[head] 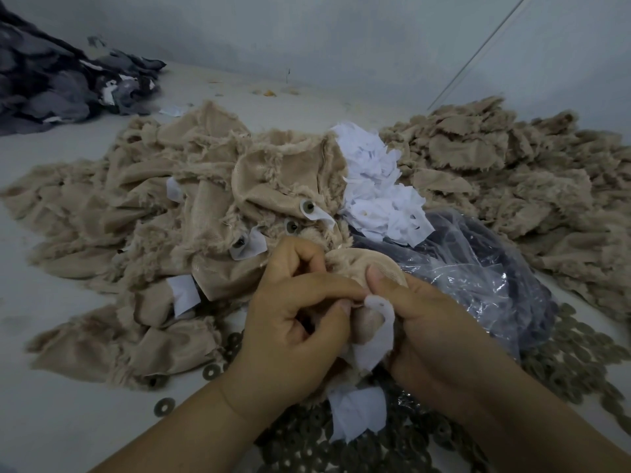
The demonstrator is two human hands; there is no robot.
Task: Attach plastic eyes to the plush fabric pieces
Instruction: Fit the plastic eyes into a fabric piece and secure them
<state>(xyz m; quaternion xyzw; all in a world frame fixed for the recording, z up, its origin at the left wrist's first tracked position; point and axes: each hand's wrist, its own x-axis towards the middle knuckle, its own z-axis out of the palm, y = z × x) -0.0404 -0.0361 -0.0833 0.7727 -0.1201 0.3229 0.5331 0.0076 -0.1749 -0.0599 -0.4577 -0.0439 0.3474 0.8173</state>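
Note:
Both hands work on one beige plush piece [358, 264] held low in the middle of the view. My left hand [293, 315] curls its fingers round the fabric, and its thumb and forefinger pinch at the spot where a white backing patch [379, 312] lies. From the other side, my right hand [423, 322] grips the same piece with its thumb pressed on top. Whether an eye sits under the fingers is hidden. Behind the hands lies a heap of beige pieces [218, 206] with fitted eye backs [309, 207] and white patches.
Grey metal washers [573, 356] cover the table in front and to the right. A clear plastic bag of dark parts [478, 268] lies right of my hands. White patch scraps [372, 186] are piled behind it. More beige pieces [495, 158] lie far right, dark fabric [51, 83] far left.

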